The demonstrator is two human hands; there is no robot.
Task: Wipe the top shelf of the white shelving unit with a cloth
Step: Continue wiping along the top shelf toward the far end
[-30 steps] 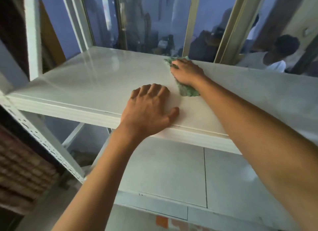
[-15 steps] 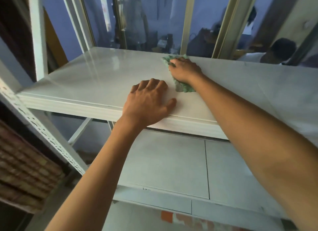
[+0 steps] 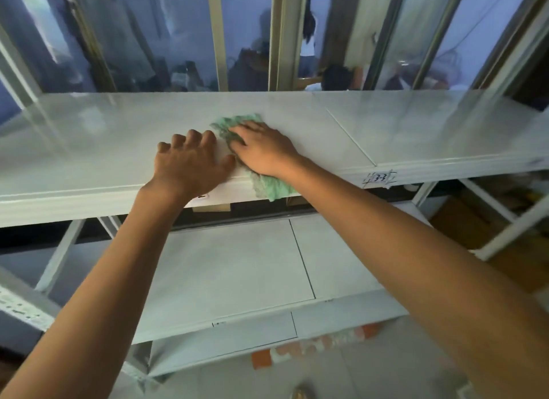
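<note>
The white top shelf [image 3: 98,143] runs across the view at chest height. A green cloth [image 3: 269,186] lies on it near the front edge, with one end hanging over the lip. My right hand [image 3: 263,149] presses flat on the cloth, fingers pointing left and back. My left hand [image 3: 190,164] rests palm down on the shelf right beside it, fingers curled, thumb almost touching the right hand; it holds nothing.
A lower white shelf [image 3: 231,268] sits below. White uprights [image 3: 511,229] and braces frame the unit at both sides. Glass panels with metal frames [image 3: 277,36] stand behind, people visible through them. A label marked 3-3 [image 3: 380,178] is on the front lip.
My right hand has dragged the cloth from the back of the shelf toward the front edge, where it now overhangs. The view has swung to the right. My left hand stays planted.
</note>
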